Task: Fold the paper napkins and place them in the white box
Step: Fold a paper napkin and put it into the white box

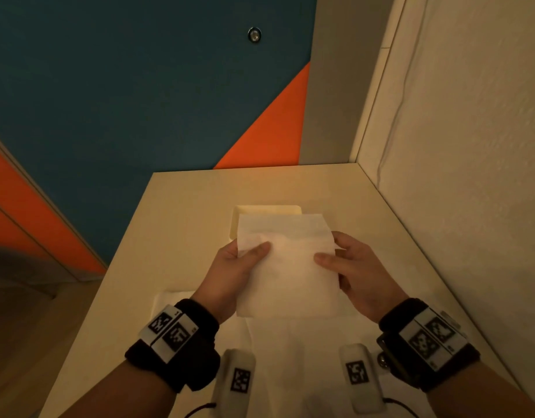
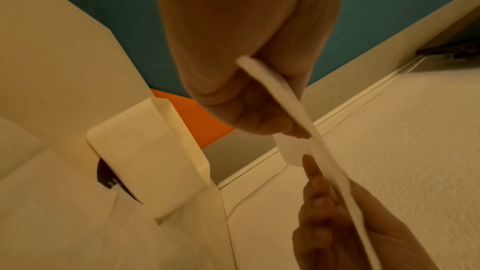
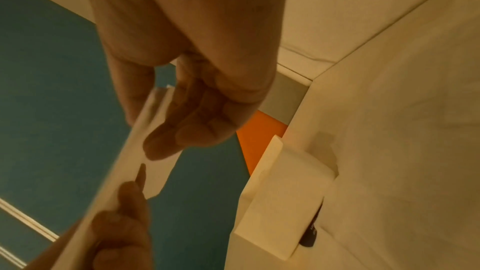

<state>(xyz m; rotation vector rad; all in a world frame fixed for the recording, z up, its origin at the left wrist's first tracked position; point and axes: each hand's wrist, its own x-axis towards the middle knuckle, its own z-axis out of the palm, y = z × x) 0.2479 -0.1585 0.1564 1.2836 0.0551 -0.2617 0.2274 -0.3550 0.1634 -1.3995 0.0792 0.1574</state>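
Left grip: we are pinching the left edge of the paper napkin [image 1: 285,267] with our left hand [image 1: 236,267], thumb lying on top and fingers curled beneath, at the centre of the head frame.
Right grip: our right hand [image 1: 355,267] is pinching the napkin's right edge the same way, thumb on top; in the right wrist view the fingers [image 3: 182,130] are curling under the sheet.
Napkin: we are holding it up off the bench [image 1: 184,206], a folded flap showing along its far edge; seen edge-on in the left wrist view [image 2: 298,120] it is running as a thin strip between both hands.
White box [image 1: 267,211]: it is sitting on the bench just beyond the napkin, partly hidden by it, above centre of the head frame.
Spare napkins [image 1: 278,357]: more white sheets are lying flat on the bench under our wrists, at lower centre.
Wristbands [image 1: 181,336]: we are wearing black bands with printed markers on both wrists.
Surroundings: a pale wall [image 1: 471,146] is bordering the bench on the right; a blue and orange floor [image 1: 139,86] is filling the upper left.
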